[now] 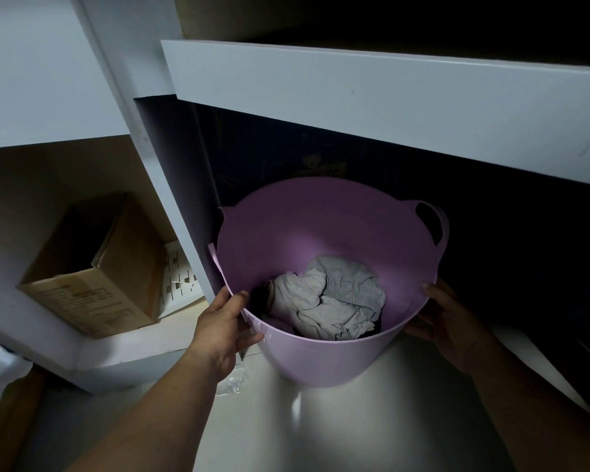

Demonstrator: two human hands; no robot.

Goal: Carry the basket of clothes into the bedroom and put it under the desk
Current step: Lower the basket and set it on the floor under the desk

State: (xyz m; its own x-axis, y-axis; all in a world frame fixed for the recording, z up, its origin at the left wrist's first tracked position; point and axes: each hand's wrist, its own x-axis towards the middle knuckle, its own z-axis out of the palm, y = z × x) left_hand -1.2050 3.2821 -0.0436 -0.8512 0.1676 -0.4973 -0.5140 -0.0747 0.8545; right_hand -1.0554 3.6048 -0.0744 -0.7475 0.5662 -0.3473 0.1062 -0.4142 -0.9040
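My left hand (223, 327) clamps the near-left rim of the basket (324, 359), thumb inside the wall, fingers outside. My right hand (448, 323) presses the outer wall at the opposite rim, fingers spread around it; in the dim light I think it is gripping, though the fingertips are hard to see. The basket stands upright on the pale floor (321, 430) between my hands, mouth facing up, its far half under the white counter (389, 97). One loop handle (435, 221) points away to the right. Grey clothes (334, 306) lie crumpled at its bottom. Left of my left hand, a cardboard box (96, 270) sits on a low shelf.
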